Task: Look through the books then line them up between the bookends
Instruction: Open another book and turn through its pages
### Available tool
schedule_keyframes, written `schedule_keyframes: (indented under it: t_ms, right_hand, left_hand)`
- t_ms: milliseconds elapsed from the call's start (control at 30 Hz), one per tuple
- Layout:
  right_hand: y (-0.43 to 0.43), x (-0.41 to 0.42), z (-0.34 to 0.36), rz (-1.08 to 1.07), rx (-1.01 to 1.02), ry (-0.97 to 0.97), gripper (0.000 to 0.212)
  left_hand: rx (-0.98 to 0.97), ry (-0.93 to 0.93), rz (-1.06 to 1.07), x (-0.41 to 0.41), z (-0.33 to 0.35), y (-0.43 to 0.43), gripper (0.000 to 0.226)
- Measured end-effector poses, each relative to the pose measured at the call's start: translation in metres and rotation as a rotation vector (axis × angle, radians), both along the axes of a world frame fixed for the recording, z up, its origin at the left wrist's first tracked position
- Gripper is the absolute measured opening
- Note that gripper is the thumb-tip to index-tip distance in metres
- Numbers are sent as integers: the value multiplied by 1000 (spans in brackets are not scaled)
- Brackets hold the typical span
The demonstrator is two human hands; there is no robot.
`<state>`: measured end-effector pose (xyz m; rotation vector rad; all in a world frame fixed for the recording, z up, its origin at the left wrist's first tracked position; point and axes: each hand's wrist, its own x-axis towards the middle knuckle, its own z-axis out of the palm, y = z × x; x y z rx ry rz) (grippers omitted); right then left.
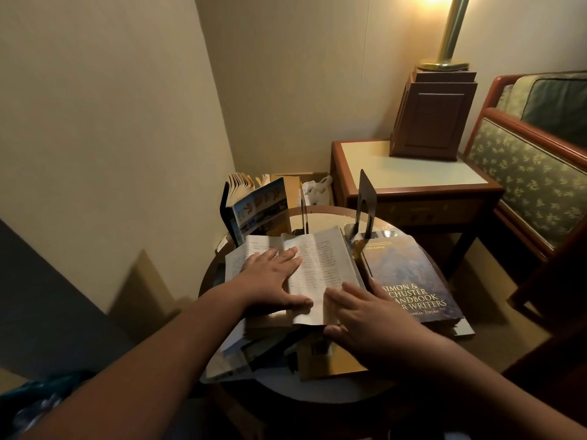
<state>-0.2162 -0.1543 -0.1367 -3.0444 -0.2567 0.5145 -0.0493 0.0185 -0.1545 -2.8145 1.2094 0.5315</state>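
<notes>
Two hands are seen, both on one open book [317,268]. The left hand [270,277] is laid flat on the left page, with its fingers straight and slightly apart. The right hand [371,315] is laid on the lower right page, fingers straight and close together. Its thumb is set at the bottom page edge; whether it is tucked under cannot be told.

The open book is placed on top of a loose pile [270,344] of books at the middle of a round table [286,398]. The number in the pile cannot be counted. One tan book [333,360] is seen sticking out at the near side.

One blue book [409,281] is laid flat just right of the open one, touching it. The foot of the right bookend [367,201] is partly covered by the blue book's far end.

Two black bookends are counted. The right one is stood upright, and the left bookend [303,211] is seen edge-on just beside it. Both are behind the open book.

At least two upright books are stood at the far left of the table: one with fanned pages [241,185] and one with a colour photo cover [260,208].

One cardboard box [292,188] is seen behind the table, and one white plastic bag [316,188] is held in it.

One side table [397,173] is seen to the right, with one lamp [432,122] on it. One armchair [524,173] is seen at the far right.
</notes>
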Motion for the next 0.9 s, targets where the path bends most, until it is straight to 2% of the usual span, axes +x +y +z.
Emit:
schedule_keyframes:
  t_ms: [133,233,300,367,433,500,667,767,900]
  right_hand:
    - [0,-6,-10,-42,56,5,87]
    - [-2,12,-13,-92,83,-9,93]
    - [-5,35,-19,-114,90,-47,84]
    - [-8,64,-26,-145,123,-87,67]
    - [-9,90,-30,-175,169,-111,64]
    - [-8,107,-34,-188,207,-117,69]
    - [-5,108,-46,-166,215,-204,101]
    - [-6,106,-48,-168,217,-207,99]
    - [-7,103,-50,-172,198,-204,91]
  left_hand:
    - [3,-12,-12,0,-1,1,104]
    - [-10,6,-22,1,0,3,132]
    - [-19,13,-31,0,1,5,144]
    - [-31,13,-40,-1,1,8,141]
    - [-50,15,-48,-3,2,12,138]
    - [-85,13,-48,-4,0,16,138]
    - [-229,-25,-17,-11,-7,25,127]
    - [-284,-54,31,-18,-9,28,120]
    - [-314,-70,202,-17,-12,33,127]
